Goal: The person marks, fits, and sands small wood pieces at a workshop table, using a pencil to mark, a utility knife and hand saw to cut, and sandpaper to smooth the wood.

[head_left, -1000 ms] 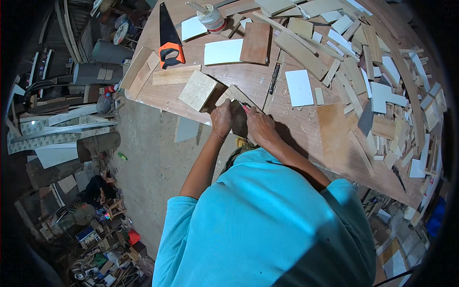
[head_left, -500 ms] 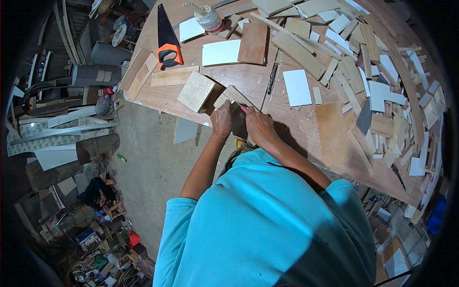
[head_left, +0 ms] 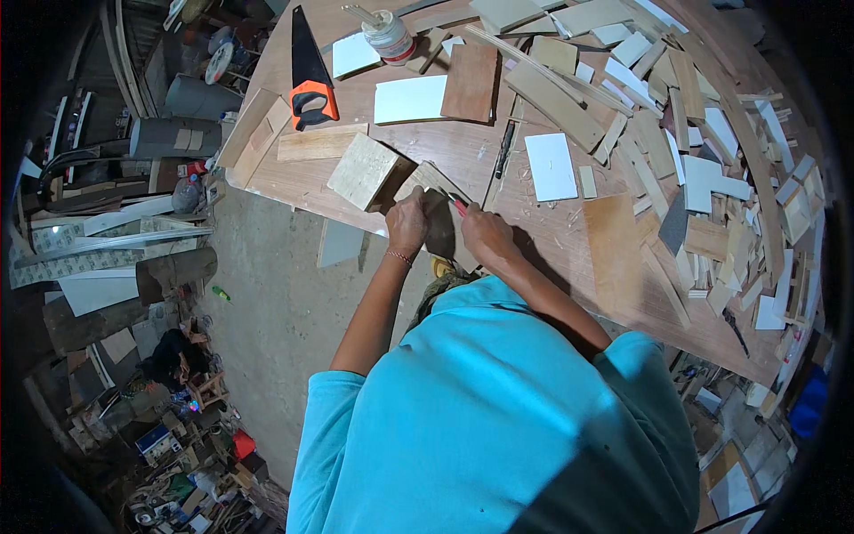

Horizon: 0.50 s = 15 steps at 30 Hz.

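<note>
A pale wooden piece [head_left: 429, 176] lies at the table's near edge, tilted towards me. My left hand [head_left: 406, 221] is closed on its left side, with the fingertips partly hidden. In my right hand [head_left: 488, 237] is a slim red-handled knife [head_left: 460, 206], its dark tip resting on or just over the top of that piece. The fingers of this hand are wrapped round the handle. Just left of the piece stands a square wooden block [head_left: 363, 172], its top pale and its side in dark shadow.
A handsaw [head_left: 312, 76] with an orange handle lies at the far left, near a jar [head_left: 388, 37] holding brushes or sticks. White panels [head_left: 551, 167] and a brown board [head_left: 470, 82] lie beyond my hands. Wood offcuts [head_left: 654, 147] crowd the table's right side.
My right hand has shifted slightly back towards me, and more of the knife shows above the wooden piece. My left hand keeps its hold. The whole view has moved a little.
</note>
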{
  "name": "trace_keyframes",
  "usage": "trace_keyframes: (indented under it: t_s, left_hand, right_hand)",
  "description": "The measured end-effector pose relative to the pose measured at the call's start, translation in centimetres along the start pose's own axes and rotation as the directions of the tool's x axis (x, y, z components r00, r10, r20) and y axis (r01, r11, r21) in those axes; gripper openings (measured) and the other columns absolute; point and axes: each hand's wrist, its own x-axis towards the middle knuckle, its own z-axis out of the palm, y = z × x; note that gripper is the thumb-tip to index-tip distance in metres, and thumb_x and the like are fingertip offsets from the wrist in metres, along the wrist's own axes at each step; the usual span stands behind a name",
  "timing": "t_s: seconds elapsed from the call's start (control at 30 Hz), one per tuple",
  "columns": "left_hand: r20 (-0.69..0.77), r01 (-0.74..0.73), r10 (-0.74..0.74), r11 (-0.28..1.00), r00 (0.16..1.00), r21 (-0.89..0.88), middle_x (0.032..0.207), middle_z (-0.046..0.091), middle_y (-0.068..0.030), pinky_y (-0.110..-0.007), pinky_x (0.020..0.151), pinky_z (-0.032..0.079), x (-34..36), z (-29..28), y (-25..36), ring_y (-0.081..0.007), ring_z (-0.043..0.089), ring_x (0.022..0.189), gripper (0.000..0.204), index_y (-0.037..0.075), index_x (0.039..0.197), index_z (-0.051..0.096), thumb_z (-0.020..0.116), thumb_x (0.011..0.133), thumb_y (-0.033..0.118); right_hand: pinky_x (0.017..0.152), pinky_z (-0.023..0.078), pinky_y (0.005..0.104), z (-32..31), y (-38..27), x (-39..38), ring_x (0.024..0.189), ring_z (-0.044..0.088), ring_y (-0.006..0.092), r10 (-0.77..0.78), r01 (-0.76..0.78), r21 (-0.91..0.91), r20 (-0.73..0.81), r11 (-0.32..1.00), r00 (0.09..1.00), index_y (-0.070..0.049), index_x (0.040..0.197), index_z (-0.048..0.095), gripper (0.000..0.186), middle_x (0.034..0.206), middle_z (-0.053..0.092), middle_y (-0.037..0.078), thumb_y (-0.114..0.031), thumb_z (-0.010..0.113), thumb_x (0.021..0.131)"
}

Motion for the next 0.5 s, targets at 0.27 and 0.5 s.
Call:
trace_keyframes:
  t_s: [0.27,0.5]
  left_hand:
    - [0.023,0.017,-0.017,1.0,1.0,-0.002,0.069,0.057,-0.0199,-0.044,0.054,0.043,0.05,-0.07,0.29,-0.0377,0.057,0.068,0.012,0.003,0.076,0.046,0.055,0.072,0.008]
    - [0.011,0.003,-0.003,1.0,1.0,-0.001,0.07,0.058,-0.0203,-0.043,0.054,0.044,-0.04,-0.51,1.07,-0.037,0.058,0.068,0.014,0.002,0.075,0.046,0.057,0.069,0.007]
  right_hand:
    - [0.06,0.049,0.0446,-0.13,-0.49,-0.27,0.071,0.061,0.0373,-0.178,0.176,-0.04,-0.08,0.984,0.981,0.006,0.083,0.047,0.019,0.072,0.058,0.026,-0.01,0.038,0.083]
    - [0.056,0.05,0.0418,0.17,-0.51,-0.27,0.064,0.061,0.0341,-0.181,0.173,-0.083,-0.105,0.981,0.978,0.003,0.08,0.048,0.016,0.067,0.059,0.023,-0.009,0.038,0.083]
